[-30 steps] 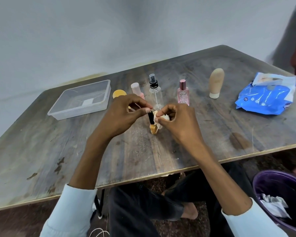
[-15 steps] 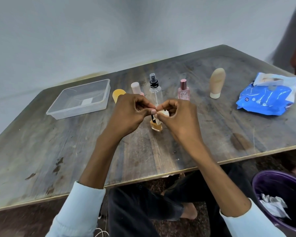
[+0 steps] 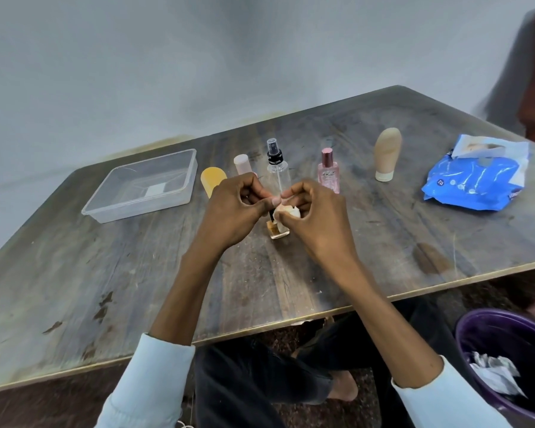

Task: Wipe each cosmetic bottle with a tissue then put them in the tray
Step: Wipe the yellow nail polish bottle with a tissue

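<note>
Your left hand (image 3: 232,211) pinches the upright bottle (image 3: 278,228) by its cap, your right hand (image 3: 317,217) rubs tissue (image 3: 288,212) against it, and the tray (image 3: 142,186) lies well left.

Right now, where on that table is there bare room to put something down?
Bare wood lies along the near edge of the grey wooden table, left of the forearms, and between the beige tube and the blue wipes pack. The row behind both hands is crowded.

Not much to read here: the pink perfume bottle (image 3: 329,174) carries a dark scripted logo on its front, too blurred to spell out, and the blue tissue pack (image 3: 473,183) shows small white print and a round badge, equally unreadable.
</note>
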